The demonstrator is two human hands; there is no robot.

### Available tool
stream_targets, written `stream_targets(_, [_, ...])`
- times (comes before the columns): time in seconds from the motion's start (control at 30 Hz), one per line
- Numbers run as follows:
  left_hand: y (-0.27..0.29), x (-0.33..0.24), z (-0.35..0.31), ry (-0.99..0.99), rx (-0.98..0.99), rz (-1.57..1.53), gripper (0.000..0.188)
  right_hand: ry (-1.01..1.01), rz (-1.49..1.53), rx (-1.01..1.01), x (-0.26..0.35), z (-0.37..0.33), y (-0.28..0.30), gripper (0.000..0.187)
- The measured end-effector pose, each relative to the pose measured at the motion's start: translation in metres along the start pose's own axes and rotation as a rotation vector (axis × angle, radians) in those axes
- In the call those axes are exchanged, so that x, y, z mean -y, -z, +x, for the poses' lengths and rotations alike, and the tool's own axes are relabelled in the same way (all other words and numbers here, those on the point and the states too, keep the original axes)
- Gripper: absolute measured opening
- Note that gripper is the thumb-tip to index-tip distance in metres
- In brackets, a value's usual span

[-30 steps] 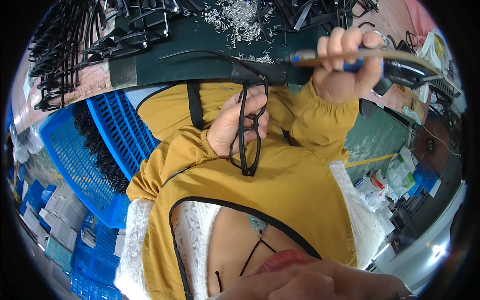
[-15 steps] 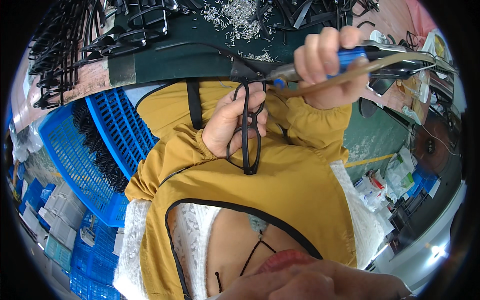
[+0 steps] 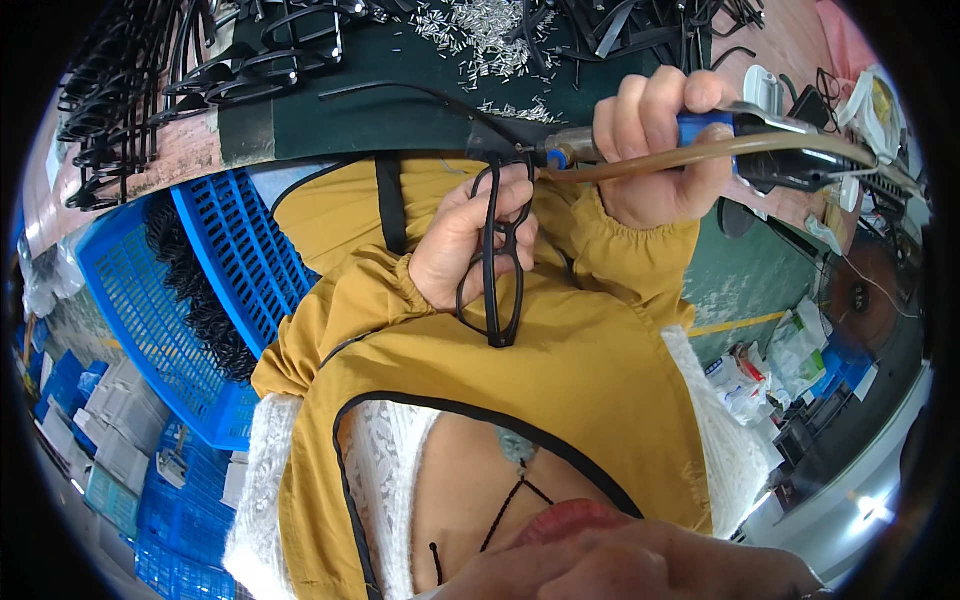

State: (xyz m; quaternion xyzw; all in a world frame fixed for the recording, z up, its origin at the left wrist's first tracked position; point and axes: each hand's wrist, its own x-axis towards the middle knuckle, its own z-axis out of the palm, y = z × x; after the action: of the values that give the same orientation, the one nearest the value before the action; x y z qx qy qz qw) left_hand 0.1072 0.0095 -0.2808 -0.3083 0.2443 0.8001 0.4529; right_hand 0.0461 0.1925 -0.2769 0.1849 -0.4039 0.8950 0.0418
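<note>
My left hand (image 3: 462, 245) holds a black eyeglass frame (image 3: 497, 262) upright in front of my yellow jacket, lenses facing sideways. My right hand (image 3: 655, 150) grips a powered screwdriver (image 3: 770, 150) with a blue grip and a brownish hose. The tool lies level, and its tip (image 3: 505, 150) meets the top corner of the frame at the hinge. A thin black temple arm (image 3: 400, 95) runs left from that corner over the green tabletop (image 3: 300, 130).
Small metal pins (image 3: 480, 35) lie scattered on the far tabletop among black frames (image 3: 150, 90) and loose temple arms. A blue crate (image 3: 130, 310) of black parts stands at my left, with more blue crates below it. Clutter and bags sit at the right.
My right hand has swung the screwdriver down and left until it lies level, bringing its tip onto the frame's corner. My left hand and the frame have barely moved.
</note>
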Motion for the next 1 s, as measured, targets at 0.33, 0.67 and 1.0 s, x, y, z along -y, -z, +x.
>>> stream_targets(0.33, [0.016, -0.005, 0.008, 0.034, 0.191, -0.087, 0.039, -0.054, 0.109, -0.022, -0.01, 0.001, 0.005, 0.018])
stream_targets(0.67, [0.004, -0.032, -0.018, -0.557, -0.056, 0.319, 0.069, 0.148, 0.769, -0.096, -0.012, 0.07, 0.043, 0.028])
stream_targets(1.0, [-0.001, -0.031, 0.004, -1.081, 0.12, 0.522, 0.039, 0.109, 0.375, -0.025, -0.018, 0.082, 0.047, 0.025])
